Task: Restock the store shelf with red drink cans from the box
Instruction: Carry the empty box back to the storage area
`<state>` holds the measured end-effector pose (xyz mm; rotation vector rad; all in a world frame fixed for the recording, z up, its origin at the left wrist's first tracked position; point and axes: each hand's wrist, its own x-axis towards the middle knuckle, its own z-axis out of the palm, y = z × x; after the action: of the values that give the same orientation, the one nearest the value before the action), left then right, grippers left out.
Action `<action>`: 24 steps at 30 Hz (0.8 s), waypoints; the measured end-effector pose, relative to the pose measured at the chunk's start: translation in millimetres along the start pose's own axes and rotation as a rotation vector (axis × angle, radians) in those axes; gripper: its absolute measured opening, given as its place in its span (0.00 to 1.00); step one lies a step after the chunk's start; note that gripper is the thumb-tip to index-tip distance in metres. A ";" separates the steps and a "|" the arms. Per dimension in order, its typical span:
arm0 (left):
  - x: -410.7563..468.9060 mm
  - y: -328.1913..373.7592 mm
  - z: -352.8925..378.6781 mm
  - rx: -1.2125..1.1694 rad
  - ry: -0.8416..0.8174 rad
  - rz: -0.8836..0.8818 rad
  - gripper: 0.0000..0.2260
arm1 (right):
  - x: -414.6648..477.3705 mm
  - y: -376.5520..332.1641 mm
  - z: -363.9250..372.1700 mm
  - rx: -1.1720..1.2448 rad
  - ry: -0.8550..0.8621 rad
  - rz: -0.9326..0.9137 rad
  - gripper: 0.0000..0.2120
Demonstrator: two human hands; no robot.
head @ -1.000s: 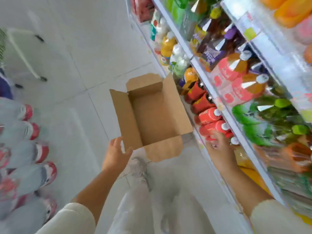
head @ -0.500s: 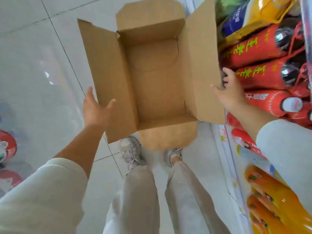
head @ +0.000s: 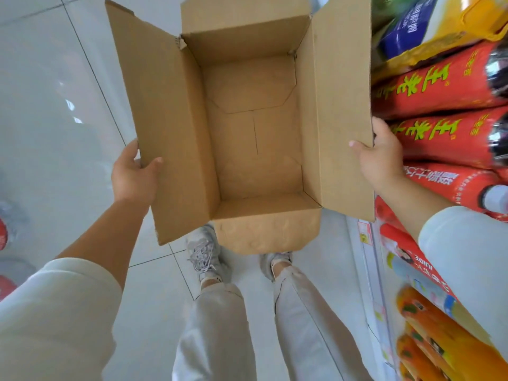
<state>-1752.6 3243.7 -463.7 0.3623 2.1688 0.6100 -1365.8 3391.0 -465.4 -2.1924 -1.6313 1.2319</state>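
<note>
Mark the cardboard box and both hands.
cardboard box (head: 255, 149), head view, inside floor.
left hand (head: 132, 178), head view, back of hand, gripping left flap.
right hand (head: 382, 158), head view, back of hand, gripping right flap.

Brown cardboard box (head: 255, 133) at centre, reaching to 12 o'clock. Open, four flaps spread outward, nothing inside, bottom panels folded shut. Gripped by its long side flaps: left hand (head: 134, 177) at 9 o'clock, right hand (head: 382, 158) at 3 o'clock, thumbs on the inner faces. Red drink cans (head: 439, 138) at 2 to 3 o'clock, just beside the right flap, seen side-on, yellow-green characters along the sides. Store shelf (head: 365, 235) at 3 to 5 o'clock, pale front strip with a tag.
</note>
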 end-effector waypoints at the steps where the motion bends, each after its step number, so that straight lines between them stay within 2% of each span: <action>1: -4.0 6.5 -2.4 0.008 0.005 0.014 0.20 | -1.8 -3.7 -2.5 0.012 -0.001 -0.007 0.25; 7: -42.3 48.9 -54.4 -0.042 0.046 0.039 0.19 | -38.0 -44.7 -44.8 0.121 0.040 -0.066 0.24; 14: -120.2 106.3 -138.9 -0.061 0.077 0.115 0.23 | -137.8 -105.4 -93.3 0.228 0.168 -0.108 0.27; 17: -147.7 126.2 -177.8 -0.023 0.045 0.201 0.24 | -189.0 -122.2 -101.1 0.358 0.191 -0.103 0.29; 24: -193.4 139.6 -277.2 0.085 -0.096 0.413 0.23 | -331.8 -158.0 -92.4 0.488 0.351 -0.101 0.32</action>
<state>-1847.0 3190.6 -114.4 0.8811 2.0427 0.7090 -1443.9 3203.4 -145.6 -1.8641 -1.1434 1.0109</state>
